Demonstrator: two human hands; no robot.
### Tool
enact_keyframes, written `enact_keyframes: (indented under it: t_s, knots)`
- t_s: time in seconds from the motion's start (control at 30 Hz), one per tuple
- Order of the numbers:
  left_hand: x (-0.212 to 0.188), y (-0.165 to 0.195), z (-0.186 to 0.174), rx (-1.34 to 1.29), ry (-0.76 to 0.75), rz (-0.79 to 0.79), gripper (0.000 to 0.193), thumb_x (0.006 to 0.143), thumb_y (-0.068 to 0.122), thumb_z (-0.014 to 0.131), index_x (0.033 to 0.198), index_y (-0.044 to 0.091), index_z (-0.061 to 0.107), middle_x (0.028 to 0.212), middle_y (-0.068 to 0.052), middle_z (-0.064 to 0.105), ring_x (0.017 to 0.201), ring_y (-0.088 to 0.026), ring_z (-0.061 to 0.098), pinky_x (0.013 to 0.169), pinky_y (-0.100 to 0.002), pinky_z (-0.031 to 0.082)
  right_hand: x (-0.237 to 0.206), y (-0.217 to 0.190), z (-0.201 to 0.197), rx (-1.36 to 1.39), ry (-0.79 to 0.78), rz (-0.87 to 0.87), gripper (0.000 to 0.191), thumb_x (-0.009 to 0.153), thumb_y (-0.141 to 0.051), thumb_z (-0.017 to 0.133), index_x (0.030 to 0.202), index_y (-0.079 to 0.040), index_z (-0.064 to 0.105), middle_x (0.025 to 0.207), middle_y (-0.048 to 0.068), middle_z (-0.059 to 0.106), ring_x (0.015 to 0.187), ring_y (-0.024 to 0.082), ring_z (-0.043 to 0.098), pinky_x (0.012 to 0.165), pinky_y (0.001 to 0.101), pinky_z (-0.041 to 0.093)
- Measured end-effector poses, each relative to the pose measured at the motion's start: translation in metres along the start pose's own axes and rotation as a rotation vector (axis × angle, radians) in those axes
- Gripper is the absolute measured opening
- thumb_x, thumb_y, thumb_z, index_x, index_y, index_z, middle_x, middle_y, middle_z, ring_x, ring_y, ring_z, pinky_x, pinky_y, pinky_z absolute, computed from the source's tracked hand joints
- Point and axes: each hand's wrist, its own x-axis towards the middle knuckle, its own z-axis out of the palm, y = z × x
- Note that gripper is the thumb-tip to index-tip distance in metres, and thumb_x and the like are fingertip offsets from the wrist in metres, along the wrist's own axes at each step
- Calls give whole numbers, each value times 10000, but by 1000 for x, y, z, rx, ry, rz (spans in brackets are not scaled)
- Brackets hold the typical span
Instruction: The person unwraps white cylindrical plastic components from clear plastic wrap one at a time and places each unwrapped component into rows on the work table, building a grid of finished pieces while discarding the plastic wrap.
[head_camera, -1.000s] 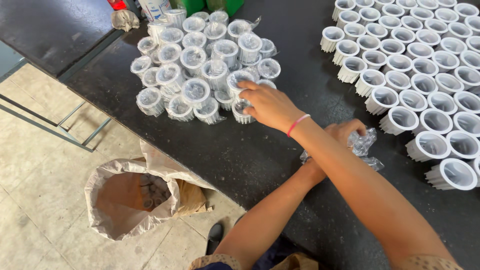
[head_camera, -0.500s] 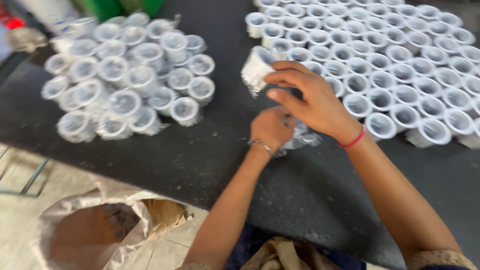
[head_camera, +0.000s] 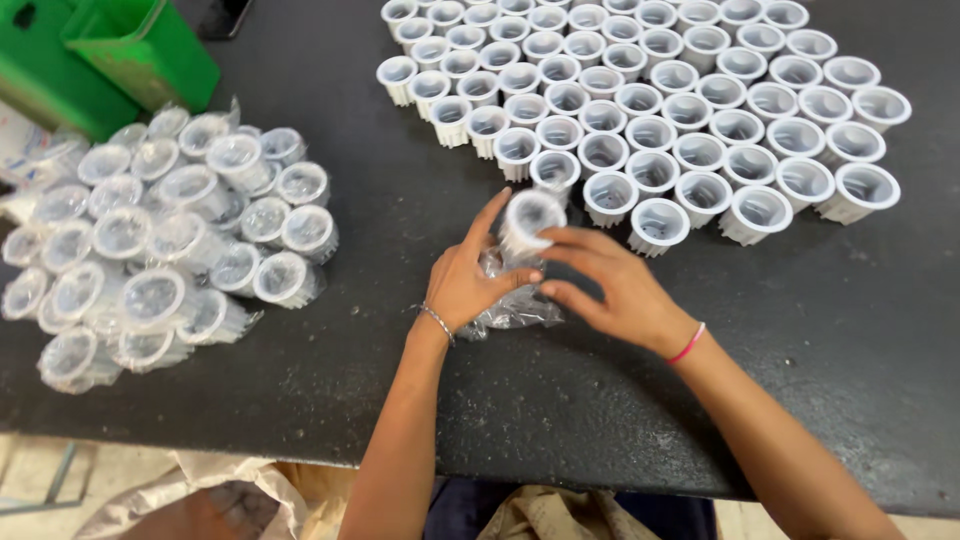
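Note:
A small white ribbed cup (head_camera: 527, 222) stands between both hands at the middle of the dark table (head_camera: 400, 400). My left hand (head_camera: 468, 276) grips its left side and a crumpled clear plastic bag (head_camera: 512, 308) under it. My right hand (head_camera: 610, 285) touches the cup's right side with fingers curled around it. Many bare white cups (head_camera: 660, 100) stand in rows at the back right. A heap of cups wrapped in clear plastic (head_camera: 160, 240) lies at the left.
Two green bins (head_camera: 110, 50) stand at the back left corner. Below the table's front edge a light sack (head_camera: 200, 500) sits on the floor. Part of my lap shows under the edge.
My right hand carried a cup from the wrapped heap at the left over to the middle. Both hands now meet on it over the plastic bag. The camera swung right.

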Motion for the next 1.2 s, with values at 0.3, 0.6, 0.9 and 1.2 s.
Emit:
enact_keyframes:
  t_s: [0.3,0.6,0.9,1.2]
  knots:
    - [-2,0,11,211,115,76,663,674,303,893,1270,207,620,1064,-111,752,991,-357,710,788,-443,566,-8,-3,2,147,151,201,199,954,-143,738,1145,-88,731,1176,34,728,1004,204,751,860,346,601]
    - [-6,8,14,263,95,158,634,684,287,886,1259,212,629,1076,-89,739,984,-331,698,776,-443,552,-6,0,12,-263,208,82,292,833,-170,818,1118,-161,756,1417,70,559,1331,336,481,1076,475,423]
    - [-9,9,20,350,91,245,616,651,236,883,1222,191,656,1020,-50,736,929,-288,692,750,-429,553,-10,10,15,-212,120,150,302,776,-163,822,1052,-102,717,1550,146,427,1431,418,348,1121,555,320]
    - [-7,7,27,364,132,114,522,652,265,902,1132,204,707,975,-55,744,909,-300,702,736,-439,552,-10,18,24,-175,261,157,190,781,-55,785,924,-74,661,1406,85,562,1386,356,447,1109,509,362]
